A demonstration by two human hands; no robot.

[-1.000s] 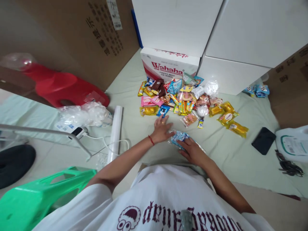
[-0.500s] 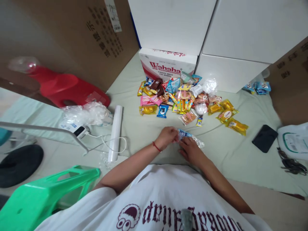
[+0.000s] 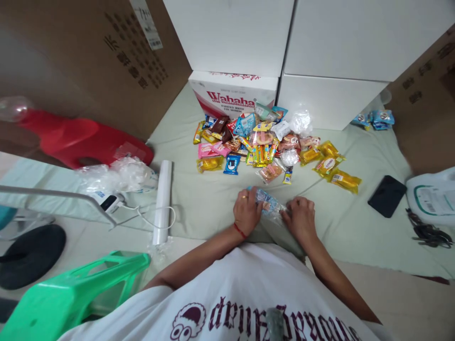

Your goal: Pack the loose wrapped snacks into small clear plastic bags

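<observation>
Both hands hold a small clear bag of blue-wrapped snacks low over a pale green sheet. The left hand has a closed grip on one end, the right hand on the other. A pile of snack packets lies just beyond.

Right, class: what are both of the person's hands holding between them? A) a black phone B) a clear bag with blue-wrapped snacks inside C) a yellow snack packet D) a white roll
B: the left hand and right hand each clasp an end of the clear bag, blue wrappers showing inside.
</observation>
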